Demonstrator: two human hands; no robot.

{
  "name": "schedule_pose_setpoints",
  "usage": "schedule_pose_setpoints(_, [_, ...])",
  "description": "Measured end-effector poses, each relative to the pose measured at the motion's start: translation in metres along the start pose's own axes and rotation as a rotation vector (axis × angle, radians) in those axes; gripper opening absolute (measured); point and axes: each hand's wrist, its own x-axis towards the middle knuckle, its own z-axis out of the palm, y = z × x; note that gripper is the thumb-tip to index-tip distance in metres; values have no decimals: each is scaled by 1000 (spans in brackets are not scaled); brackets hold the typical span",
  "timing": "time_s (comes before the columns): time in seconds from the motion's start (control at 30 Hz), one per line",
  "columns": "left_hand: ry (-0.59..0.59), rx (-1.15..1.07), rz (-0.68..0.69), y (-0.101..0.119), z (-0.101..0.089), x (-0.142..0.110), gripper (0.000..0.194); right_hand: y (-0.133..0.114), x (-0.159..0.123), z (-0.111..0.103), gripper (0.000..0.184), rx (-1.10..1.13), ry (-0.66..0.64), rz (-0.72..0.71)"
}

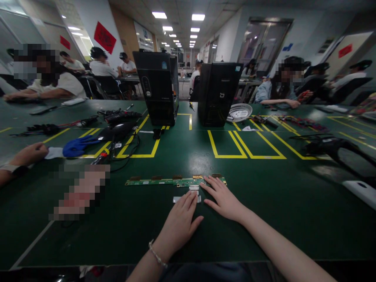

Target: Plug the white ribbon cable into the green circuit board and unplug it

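A long narrow green circuit board [167, 181] lies on the green table in front of me, with brown and golden flex tabs along its far edge. My right hand [225, 197] rests flat with fingers spread, its fingertips touching the right part of the board. Palm down, my left hand [180, 221] has its fingers stretched out and the thumb apart. Its fingertips lie on a small silvery flat strip [177, 199] just nearer than the board. Part of that strip is hidden under the fingers. A bracelet [157, 254] circles the left wrist.
Two black computer towers [157, 86] [220, 94] stand at the back. Cables, a blue glove [78, 147] and a red-and-black handle [101, 158] lie left, beside another person's hand [28, 154]. A white basket [239, 112] and black frame [349, 154] are right. People sit around.
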Motion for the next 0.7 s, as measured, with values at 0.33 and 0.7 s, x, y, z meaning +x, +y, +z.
schedule_pose_setpoints(0.33, [-42,11,-14,5,-1,0,58,-2,0,-1,55,4,5,-1])
schedule_pose_setpoints(0.7, [-20,-15,-20,6,0,2,57,0,0,1,56,1,16,-7])
